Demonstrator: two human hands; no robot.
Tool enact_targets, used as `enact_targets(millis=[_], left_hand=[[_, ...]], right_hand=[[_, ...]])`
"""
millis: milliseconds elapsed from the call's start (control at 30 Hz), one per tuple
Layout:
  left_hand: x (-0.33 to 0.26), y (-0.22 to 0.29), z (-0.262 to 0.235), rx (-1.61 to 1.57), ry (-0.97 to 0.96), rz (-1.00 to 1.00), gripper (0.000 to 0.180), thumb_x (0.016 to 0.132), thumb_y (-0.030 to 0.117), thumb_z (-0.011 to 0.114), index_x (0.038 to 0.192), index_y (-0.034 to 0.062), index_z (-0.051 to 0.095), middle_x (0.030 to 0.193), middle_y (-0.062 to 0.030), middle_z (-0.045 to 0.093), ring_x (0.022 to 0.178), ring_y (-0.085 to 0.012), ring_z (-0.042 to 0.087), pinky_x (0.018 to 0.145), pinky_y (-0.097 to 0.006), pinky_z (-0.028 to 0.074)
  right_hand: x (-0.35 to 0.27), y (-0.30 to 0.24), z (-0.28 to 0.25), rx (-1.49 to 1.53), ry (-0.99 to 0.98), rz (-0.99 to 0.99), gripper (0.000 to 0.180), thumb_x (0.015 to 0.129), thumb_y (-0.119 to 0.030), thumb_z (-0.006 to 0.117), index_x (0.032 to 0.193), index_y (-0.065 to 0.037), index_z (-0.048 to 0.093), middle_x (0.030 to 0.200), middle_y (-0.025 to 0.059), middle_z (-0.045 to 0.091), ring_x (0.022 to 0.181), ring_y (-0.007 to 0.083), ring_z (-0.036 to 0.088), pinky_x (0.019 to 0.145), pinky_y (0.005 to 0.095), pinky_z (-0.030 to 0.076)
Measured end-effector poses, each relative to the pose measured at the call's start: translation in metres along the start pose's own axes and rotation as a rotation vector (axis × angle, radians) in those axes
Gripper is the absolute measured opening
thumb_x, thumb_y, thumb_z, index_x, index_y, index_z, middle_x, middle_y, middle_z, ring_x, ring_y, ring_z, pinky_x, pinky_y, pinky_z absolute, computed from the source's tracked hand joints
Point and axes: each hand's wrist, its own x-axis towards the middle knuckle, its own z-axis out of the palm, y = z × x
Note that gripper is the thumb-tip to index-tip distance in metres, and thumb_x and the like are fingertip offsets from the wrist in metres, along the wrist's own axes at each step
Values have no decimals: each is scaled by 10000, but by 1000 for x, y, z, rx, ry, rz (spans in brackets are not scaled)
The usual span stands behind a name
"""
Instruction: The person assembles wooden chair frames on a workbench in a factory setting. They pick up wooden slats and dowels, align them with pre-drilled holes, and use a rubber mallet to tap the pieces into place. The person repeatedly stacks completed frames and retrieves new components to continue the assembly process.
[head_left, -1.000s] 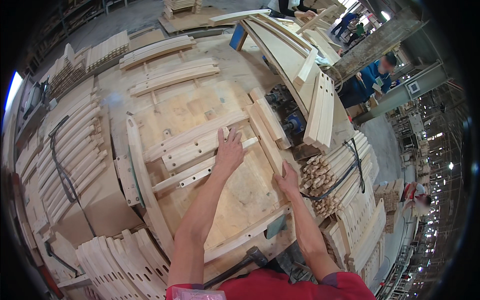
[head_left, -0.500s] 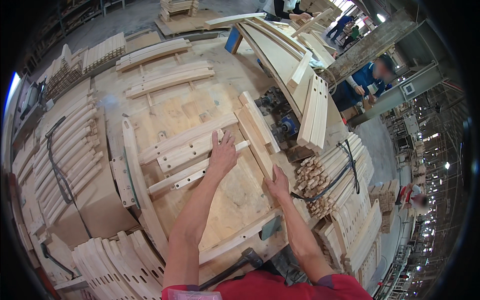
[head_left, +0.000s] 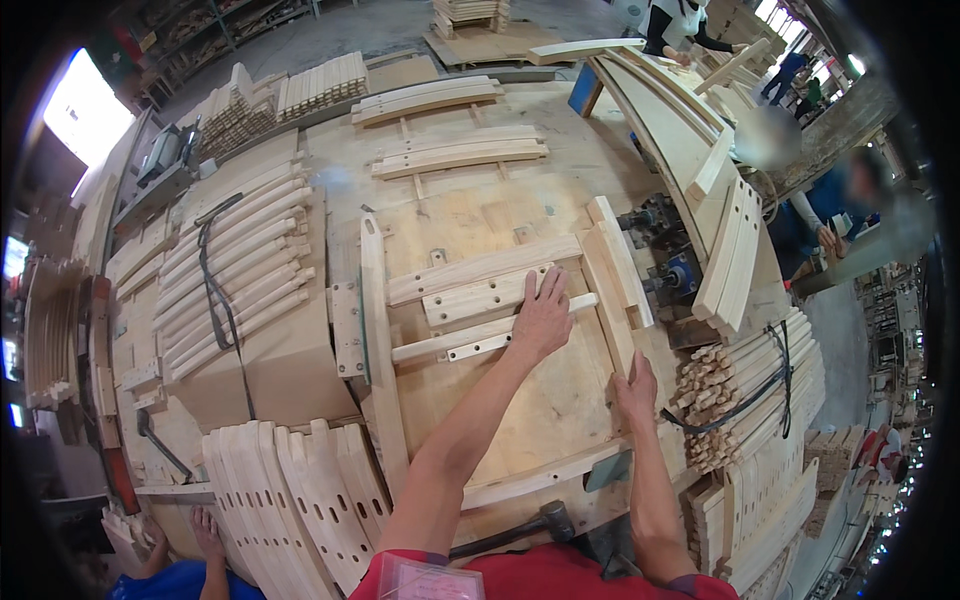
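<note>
Pale wood fills the head view: five frame members lie on a plywood board (head_left: 550,390) at the centre, namely one left post (head_left: 380,340), one right post (head_left: 609,295), one upper rail (head_left: 485,269), one narrow middle rail (head_left: 425,350) and one lower rail (head_left: 540,479). Two drilled pieces sit between the posts: a thick block (head_left: 475,297) and a slim strip (head_left: 478,346). Of the person's two hands, the left hand (head_left: 543,318) lies palm down, fingers stretched over the block's right end, not gripping; the right hand (head_left: 635,392) appears clamped on the right post, thumb and fingers about it, right of centre. The step in hand looks like setting that post against the rail ends; the next move seems to call for steady alignment at these joints. One hammer (head_left: 556,521) lies at lower centre, two strapped bundles flank the board, left (head_left: 250,265) and right (head_left: 735,405), and two hands of a co-worker (head_left: 208,534) show at lower left.
</note>
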Motion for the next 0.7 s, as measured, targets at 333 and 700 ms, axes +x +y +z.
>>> enact_targets(millis=[333, 700], left_hand=[[-5, 2, -2, -17, -13, -15, 519, 871, 297, 644, 1249, -59, 642, 1577, -191, 378, 1526, -346, 232, 1244, -594, 138], [-1, -48, -7, -6, 322, -387, 603, 963, 423, 578, 1402, 10, 559, 1587, -254, 373, 1511, -398, 286, 1231, -640, 113]], right_hand=[[-9, -10, 0, 31, 17, -8, 703, 846, -127, 688, 1476, 35, 421, 1355, 271, 555, 1269, 438, 528, 1077, 474, 418], [-8, -18, 5, 43, -17, -9, 702, 873, -144, 685, 1491, 30, 402, 1389, 266, 534, 1293, 438, 500, 1091, 486, 405]])
